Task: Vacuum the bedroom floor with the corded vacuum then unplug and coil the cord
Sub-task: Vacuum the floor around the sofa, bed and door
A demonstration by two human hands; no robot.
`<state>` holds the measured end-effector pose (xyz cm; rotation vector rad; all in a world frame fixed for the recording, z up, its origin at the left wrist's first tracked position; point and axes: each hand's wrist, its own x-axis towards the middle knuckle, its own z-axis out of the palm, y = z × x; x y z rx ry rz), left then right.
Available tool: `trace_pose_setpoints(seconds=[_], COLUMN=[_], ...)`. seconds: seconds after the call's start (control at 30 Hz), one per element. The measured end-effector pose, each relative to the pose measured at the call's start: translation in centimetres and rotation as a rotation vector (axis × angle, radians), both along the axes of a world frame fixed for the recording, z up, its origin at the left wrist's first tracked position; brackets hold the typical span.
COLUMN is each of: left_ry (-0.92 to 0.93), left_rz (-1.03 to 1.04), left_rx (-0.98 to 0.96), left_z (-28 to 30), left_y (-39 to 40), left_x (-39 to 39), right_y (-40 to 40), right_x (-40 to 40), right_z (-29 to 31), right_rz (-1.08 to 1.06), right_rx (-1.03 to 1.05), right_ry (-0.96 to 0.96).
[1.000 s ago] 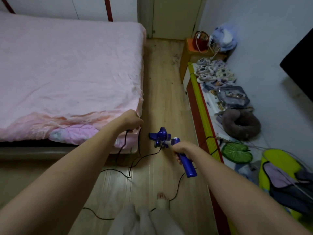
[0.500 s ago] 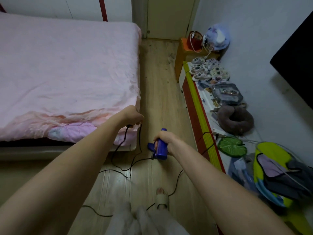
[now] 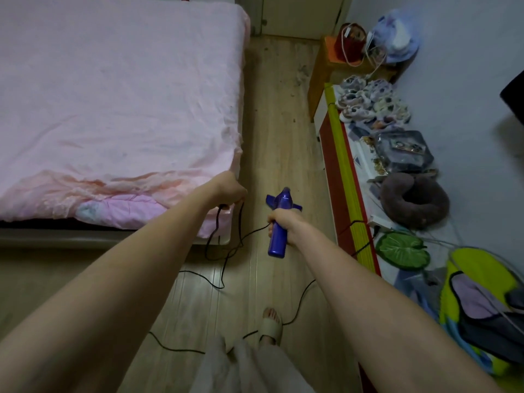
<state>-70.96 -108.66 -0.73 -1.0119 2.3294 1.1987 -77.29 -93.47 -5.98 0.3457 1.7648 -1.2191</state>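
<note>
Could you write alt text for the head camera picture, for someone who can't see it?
A person's right hand grips a blue handheld vacuum over a wooden floor, while the left hand holds its black cord beside a pink bed.

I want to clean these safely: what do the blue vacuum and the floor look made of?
The blue vacuum looks like moulded plastic: smooth, evenly coloured, faintly glossy. The floor seems wood or wood-look laminate: pale planks with seams and dull sheen.

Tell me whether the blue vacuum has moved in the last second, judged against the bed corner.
Cannot tell. The right hand grips the blue vacuum about as far right of the bed corner as before; it only swung in the hand, and the camera moved too.
</note>
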Motion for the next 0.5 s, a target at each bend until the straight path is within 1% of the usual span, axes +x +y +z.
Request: trace_pose_setpoints(seconds=[0.23,0.4,0.5], left_ry=[-0.035,-0.096,-0.121], left_rz=[-0.008,-0.009,-0.028], left_rx=[0.011,0.026,0.025], left_z=[-2.2,-4.5,-5.7], left_y=[-0.9,-1.3,-1.3], left_x=[-6.0,-11.2,-13.5], right_y=[0.9,0.5,-0.1], right_x=[-7.9,-14.8,-17.1], right_z=[-3.7,-6.8,-8.9], right_rz=[0.022,0.092,0.091], right_rx=[0.074,0.182,0.258], right_ry=[0.091,0.153,0.184])
